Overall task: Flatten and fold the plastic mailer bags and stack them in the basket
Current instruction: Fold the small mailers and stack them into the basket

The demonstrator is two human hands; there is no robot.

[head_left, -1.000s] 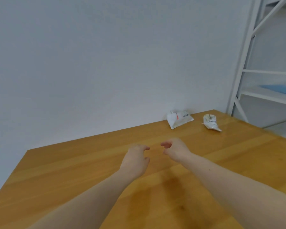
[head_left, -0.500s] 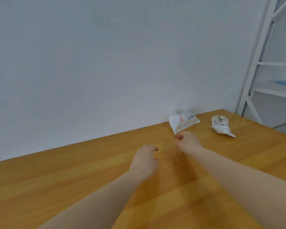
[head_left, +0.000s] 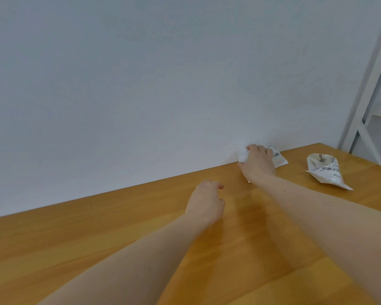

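Here, the right hand point(head_left: 258, 164) grips a crumpled white mailer bag point(head_left: 278, 158) by the wall; the left hand point(head_left: 206, 202) hovers loosely curled, holding nothing, over the wooden surface point(head_left: 97, 234).

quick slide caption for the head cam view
Right hand grasps a crumpled mailer bag by the wall; left hand hovers nearby.

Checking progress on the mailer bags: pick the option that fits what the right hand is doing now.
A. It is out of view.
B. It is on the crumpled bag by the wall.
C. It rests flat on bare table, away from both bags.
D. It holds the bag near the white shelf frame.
B: the right hand lies over the crumpled bag by the wall, fingers curled onto it, while the other bag lies untouched to the right.
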